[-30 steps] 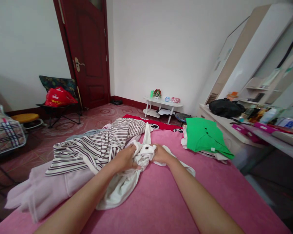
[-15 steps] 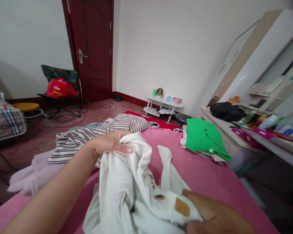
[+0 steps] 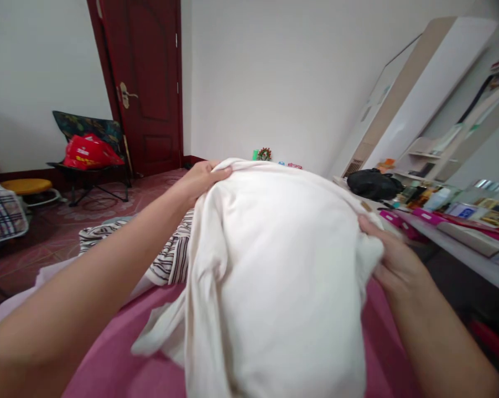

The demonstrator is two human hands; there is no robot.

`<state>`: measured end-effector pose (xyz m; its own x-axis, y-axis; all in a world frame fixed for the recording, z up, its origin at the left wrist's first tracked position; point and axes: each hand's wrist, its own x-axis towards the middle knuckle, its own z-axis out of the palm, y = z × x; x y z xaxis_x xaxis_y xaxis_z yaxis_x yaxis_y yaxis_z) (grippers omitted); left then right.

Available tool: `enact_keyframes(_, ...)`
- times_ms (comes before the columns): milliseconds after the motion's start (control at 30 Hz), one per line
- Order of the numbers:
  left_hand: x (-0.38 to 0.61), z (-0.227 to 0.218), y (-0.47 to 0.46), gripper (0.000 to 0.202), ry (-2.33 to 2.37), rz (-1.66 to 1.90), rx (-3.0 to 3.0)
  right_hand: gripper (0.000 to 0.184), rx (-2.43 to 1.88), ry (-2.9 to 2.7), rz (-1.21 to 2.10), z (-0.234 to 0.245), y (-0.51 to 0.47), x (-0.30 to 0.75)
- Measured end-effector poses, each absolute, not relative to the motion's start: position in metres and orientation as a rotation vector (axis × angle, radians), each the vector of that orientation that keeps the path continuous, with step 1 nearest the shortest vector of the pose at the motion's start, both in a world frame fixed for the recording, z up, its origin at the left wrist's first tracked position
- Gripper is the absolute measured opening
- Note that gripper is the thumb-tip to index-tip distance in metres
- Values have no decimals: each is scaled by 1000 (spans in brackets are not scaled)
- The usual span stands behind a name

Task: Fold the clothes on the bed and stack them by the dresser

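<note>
A white long-sleeved garment [image 3: 291, 265], probably a shirt, hangs spread between my two hands above the bed. My left hand [image 3: 203, 179] grips its upper left edge, thumb on top. At its right edge my right hand [image 3: 393, 257] is closed on the cloth, close to a small tan patch [image 3: 366, 207]. One sleeve dangles at the left side, its end near the pink bed cover [image 3: 154, 326]. Behind the left forearm lies a black-and-white striped garment [image 3: 172, 254], partly covered by the arm and the white cloth.
Pale lilac fabric [image 3: 46, 276] lies at the bed's left side. To the right stands a dressing table with a black bag [image 3: 374, 185] and several bottles. A folding chair holds a red plastic bag [image 3: 91, 151], beside a yellow stool [image 3: 26, 186] and the dark red door [image 3: 150, 83].
Both hands have risen and moved apart, stretching the bunched white garment out wide. It now hides the green folded garment and most of the small white table.
</note>
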<state>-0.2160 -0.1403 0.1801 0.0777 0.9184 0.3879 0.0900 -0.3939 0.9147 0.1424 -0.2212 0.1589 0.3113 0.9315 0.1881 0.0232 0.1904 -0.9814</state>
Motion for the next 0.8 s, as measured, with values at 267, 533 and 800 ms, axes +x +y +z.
enact_keyframes(267,-210,97,-129,32,1340,1280,2335,62,-1431,-1065,651,50,-206,165)
enact_keyframes(533,-186,49,-265,58,1023,506,2429,59,-1685,-1337,1009,0,-258,161)
enact_keyframes(800,-161,50,-269,11,730,399,2311,31,-1729,-1504,1056,-8,-257,131)
